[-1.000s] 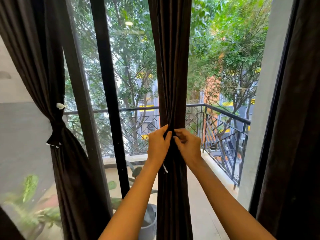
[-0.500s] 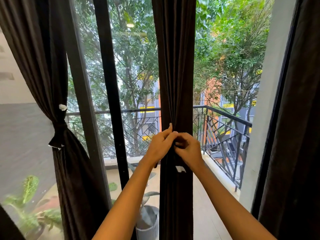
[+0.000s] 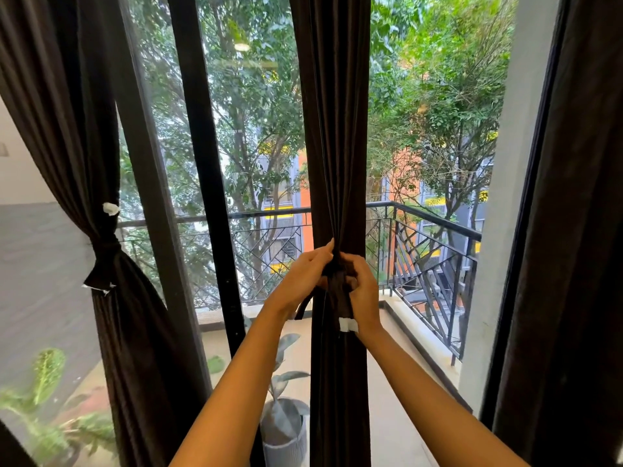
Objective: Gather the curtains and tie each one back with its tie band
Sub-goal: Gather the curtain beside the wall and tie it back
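At middle curtain (image 3: 337, 129), hands knot tie band (image 3: 338, 298)

Just one cam, a wide-angle on the person's head, facing forward and a bit down at the middle curtain (image 3: 337, 146), close enough that the left hand (image 3: 303, 278) and right hand (image 3: 365, 293) reach its tie band (image 3: 343, 306).

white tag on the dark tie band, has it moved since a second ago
Yes. The white tag on the dark brown tie band has shifted right across the dark middle curtain, from below the left hand to below the right hand.
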The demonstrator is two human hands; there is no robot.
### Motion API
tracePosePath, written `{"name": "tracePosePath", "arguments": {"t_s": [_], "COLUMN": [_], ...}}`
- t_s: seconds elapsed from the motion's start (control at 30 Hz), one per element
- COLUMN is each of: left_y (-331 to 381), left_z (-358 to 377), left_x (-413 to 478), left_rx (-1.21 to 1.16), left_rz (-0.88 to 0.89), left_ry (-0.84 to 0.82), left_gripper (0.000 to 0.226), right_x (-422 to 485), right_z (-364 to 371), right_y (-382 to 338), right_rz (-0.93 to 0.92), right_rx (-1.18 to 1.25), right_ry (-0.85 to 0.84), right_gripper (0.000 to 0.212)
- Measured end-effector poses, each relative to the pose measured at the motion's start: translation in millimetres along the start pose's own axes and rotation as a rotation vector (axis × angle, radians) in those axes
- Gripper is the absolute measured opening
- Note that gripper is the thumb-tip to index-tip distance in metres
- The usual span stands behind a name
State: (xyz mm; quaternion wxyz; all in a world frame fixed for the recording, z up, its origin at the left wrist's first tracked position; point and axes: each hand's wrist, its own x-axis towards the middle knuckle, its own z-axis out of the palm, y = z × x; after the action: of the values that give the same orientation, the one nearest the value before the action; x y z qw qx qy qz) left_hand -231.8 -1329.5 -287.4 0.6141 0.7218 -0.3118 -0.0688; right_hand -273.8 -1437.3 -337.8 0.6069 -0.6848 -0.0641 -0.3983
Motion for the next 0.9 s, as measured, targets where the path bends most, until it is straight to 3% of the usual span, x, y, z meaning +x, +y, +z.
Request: {"name": "tracePosePath", "arguments": {"t_s": [0.2,0.3,0.5,0.67,0.9], "left_y": [-6,-7,-2,0,-1], "left_z": [-2,0,-1,-7,-13], "left_x": [1,2,2,6,7], "left_rx": [0.155,0.233,0.493,0.652,0.413], "left_rz": [0.150,0.206,0.318,0.367,0.298], "left_ry": [0.179,0.273,0.339,0.225,0.234], "left_gripper": [0.046,0.039,0.031,0.013,0.026], "right_x": [1,4,13,28,35], "right_z": [9,13,10,2,-7], "right_y": [5,8,-3,-8,-11], "right_rz": [0.270,0.426,0.363,0.350,0.215], "right_rx": [0.165,0.355,0.268,0.155,0.018], "right_ry": [0.063,0.179,0.181,0.161,0.030], "right_gripper": [0.017,0.012,0.021,0.019,0.011]}}
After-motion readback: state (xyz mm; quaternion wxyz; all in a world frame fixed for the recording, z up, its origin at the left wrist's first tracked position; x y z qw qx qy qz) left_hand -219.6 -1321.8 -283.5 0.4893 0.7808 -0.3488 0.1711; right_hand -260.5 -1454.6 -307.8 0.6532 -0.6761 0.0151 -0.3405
